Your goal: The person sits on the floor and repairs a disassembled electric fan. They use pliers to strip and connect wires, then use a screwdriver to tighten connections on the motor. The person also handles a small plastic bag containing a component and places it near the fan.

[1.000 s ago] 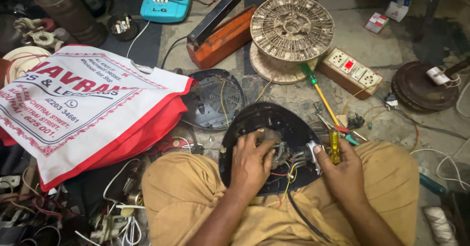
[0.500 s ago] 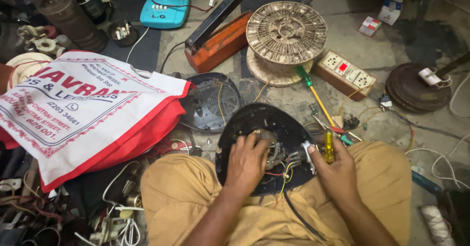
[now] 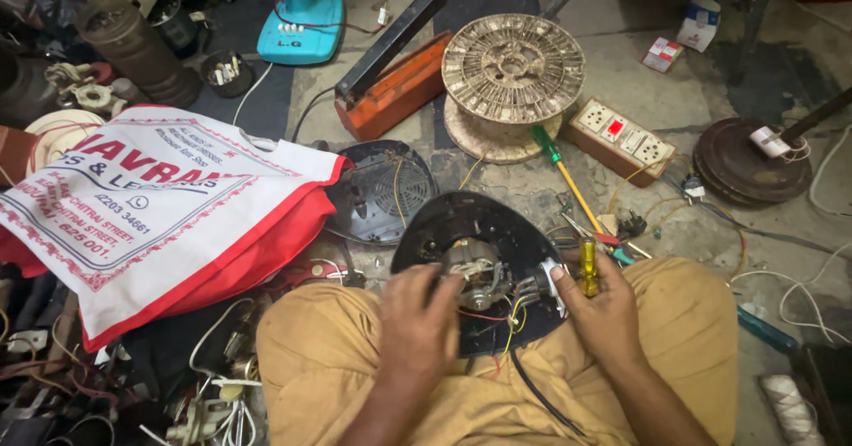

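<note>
Our left hand [image 3: 417, 322] lies fingers-down on the black fan housing [image 3: 461, 233] in our lap, pinning it against the thighs so it stays steady. Just right of it sits the bare motor [image 3: 479, 273] with its loose wires [image 3: 510, 313]. Our right hand [image 3: 603, 308] is closed around a yellow screwdriver [image 3: 587, 267], thumb pressing a white connector [image 3: 550, 277] at the housing's edge. Beyond lie a green-handled screwdriver [image 3: 559, 166] and a power strip [image 3: 619, 135], within reach.
</note>
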